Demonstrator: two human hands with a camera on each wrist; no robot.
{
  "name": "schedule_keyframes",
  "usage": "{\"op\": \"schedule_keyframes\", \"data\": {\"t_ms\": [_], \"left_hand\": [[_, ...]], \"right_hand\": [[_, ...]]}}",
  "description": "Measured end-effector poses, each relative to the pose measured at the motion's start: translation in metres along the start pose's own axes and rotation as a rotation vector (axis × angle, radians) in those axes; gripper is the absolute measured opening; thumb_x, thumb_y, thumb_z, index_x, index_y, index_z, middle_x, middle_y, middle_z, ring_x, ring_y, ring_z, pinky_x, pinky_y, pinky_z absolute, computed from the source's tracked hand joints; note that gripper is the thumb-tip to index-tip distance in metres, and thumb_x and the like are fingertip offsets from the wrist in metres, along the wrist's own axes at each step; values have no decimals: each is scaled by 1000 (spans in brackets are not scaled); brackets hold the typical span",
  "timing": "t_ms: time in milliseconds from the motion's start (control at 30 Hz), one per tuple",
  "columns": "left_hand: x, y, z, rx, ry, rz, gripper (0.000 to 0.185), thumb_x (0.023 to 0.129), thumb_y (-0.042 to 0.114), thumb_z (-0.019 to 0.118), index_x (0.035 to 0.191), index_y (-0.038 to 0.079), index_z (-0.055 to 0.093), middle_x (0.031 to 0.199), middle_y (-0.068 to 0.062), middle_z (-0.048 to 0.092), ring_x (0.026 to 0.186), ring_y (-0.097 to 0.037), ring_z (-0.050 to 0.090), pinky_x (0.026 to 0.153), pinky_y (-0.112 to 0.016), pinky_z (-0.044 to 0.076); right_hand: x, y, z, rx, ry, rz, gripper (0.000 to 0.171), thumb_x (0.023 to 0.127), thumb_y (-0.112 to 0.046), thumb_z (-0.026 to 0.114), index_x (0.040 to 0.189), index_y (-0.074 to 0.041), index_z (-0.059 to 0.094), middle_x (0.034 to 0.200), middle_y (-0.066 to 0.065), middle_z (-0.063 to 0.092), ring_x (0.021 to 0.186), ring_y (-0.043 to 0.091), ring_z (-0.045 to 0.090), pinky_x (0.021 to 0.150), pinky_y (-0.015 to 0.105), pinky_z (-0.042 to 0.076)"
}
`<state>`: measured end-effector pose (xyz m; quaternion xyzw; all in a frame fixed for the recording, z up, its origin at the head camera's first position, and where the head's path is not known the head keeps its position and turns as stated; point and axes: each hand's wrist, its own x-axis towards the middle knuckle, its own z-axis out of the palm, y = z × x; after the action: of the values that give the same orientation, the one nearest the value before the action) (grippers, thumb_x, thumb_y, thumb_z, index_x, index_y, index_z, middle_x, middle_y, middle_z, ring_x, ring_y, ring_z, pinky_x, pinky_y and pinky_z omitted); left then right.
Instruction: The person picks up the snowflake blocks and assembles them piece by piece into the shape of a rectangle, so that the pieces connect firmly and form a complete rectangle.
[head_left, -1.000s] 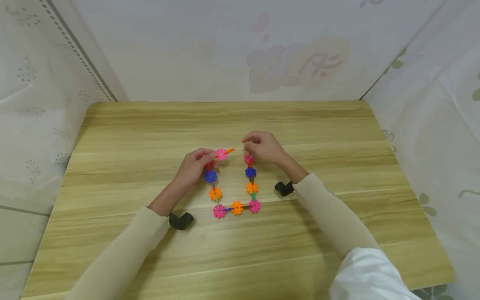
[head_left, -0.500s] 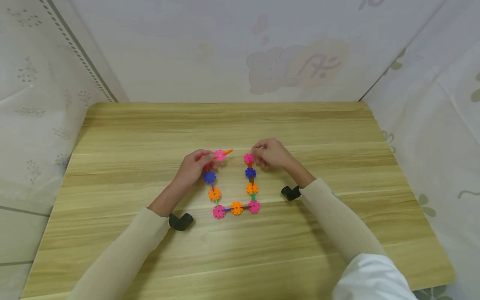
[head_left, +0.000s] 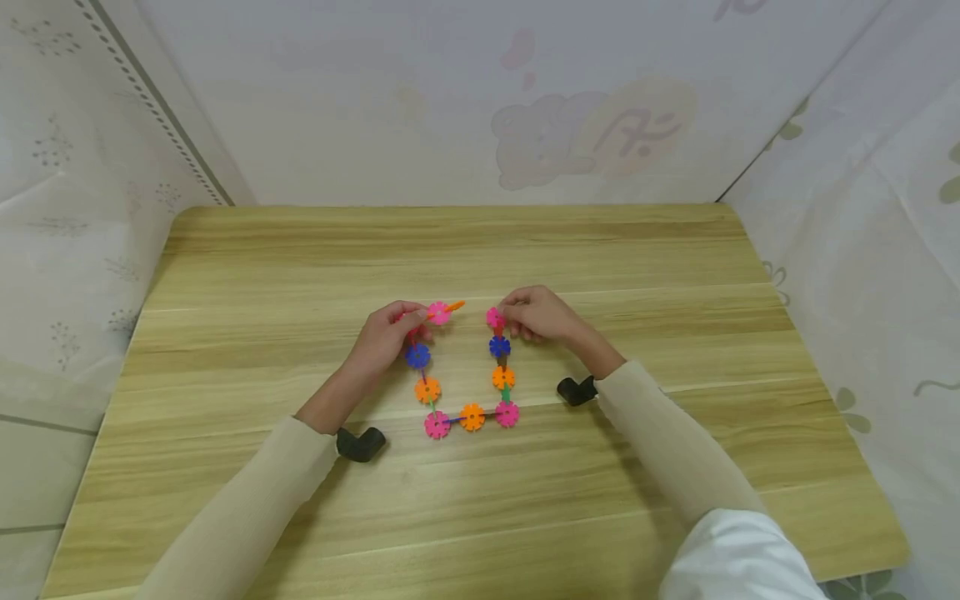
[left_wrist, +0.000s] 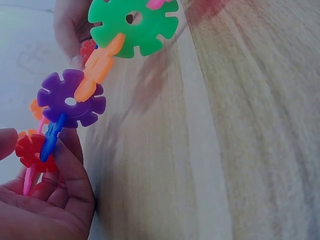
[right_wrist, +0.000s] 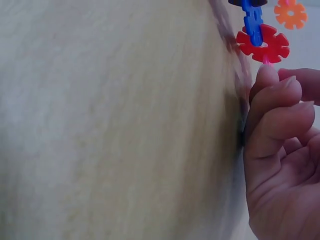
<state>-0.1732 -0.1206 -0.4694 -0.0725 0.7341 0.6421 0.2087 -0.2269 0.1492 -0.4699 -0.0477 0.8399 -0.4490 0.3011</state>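
Note:
An open-topped frame of linked notched plastic discs lies between the hands, with an orange disc (head_left: 472, 417) in its bottom row. My left hand (head_left: 381, 337) grips its upper left corner; the left wrist view has the thumb and fingers around a red disc (left_wrist: 37, 151) and an edge-on pink disc (left_wrist: 29, 180). From that corner a pink disc (head_left: 438, 313) with an edge-on orange disc (head_left: 457, 306) points right. My right hand (head_left: 542, 315) pinches the pink end disc (head_left: 494, 318) of the right side, with a red disc (right_wrist: 265, 45) just beyond the fingertips in the right wrist view.
The wood-grain table (head_left: 300, 258) stands against pale patterned curtains (head_left: 375, 100). A black wrist-worn piece (head_left: 362, 445) sits by the left cuff and another black piece (head_left: 576, 392) by the right cuff. A gap separates the frame's two upper ends.
My right hand draws back to the right, uncovering the pink end disc, then comes back and pinches it. The left hand keeps its grip, hardly moving.

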Motion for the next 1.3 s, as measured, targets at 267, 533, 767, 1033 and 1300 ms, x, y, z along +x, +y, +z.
{"op": "schedule_keyframes", "data": {"t_ms": [267, 533, 767, 1033, 1300], "left_hand": [[-1, 2, -1, 8, 4, -2, 33, 100, 34, 53, 119, 8, 61, 100, -12, 70, 90, -19, 61, 69, -23, 43], [0, 3, -1, 16, -7, 14, 33, 101, 33, 52, 120, 8, 61, 112, -15, 69, 89, -23, 60, 71, -24, 46], [-1, 6, 2, -52, -25, 45, 31, 101, 29, 52, 123, 8, 62, 108, -19, 66, 79, -20, 63, 70, -24, 50], [-2, 9, 3, -51, -29, 62, 32, 100, 27, 54, 124, 10, 64, 106, -18, 67, 73, -15, 64, 68, -26, 48], [-1, 9, 3, -62, -43, 84, 31, 100, 25, 54, 123, 7, 64, 104, -20, 67, 72, -17, 64, 69, -25, 51]], "right_hand": [[1, -3, -2, 75, 11, -1, 20, 98, -23, 57, 94, -5, 66, 69, 6, 55, 54, 15, 47, 49, 25, 42], [3, -15, 0, 193, 33, -4, 20, 98, -21, 56, 97, -2, 63, 94, 10, 64, 77, 22, 63, 77, 34, 56], [2, -22, 2, 264, 22, -51, 21, 100, -19, 54, 93, 0, 60, 110, 11, 61, 100, 26, 67, 90, 38, 54], [1, -30, 6, 299, -7, -83, 21, 100, -23, 54, 98, -3, 60, 99, 12, 70, 93, 26, 69, 87, 41, 55], [1, -35, 10, 297, -10, -74, 22, 100, -24, 55, 99, -3, 60, 96, 9, 67, 87, 24, 65, 84, 39, 55]]}}
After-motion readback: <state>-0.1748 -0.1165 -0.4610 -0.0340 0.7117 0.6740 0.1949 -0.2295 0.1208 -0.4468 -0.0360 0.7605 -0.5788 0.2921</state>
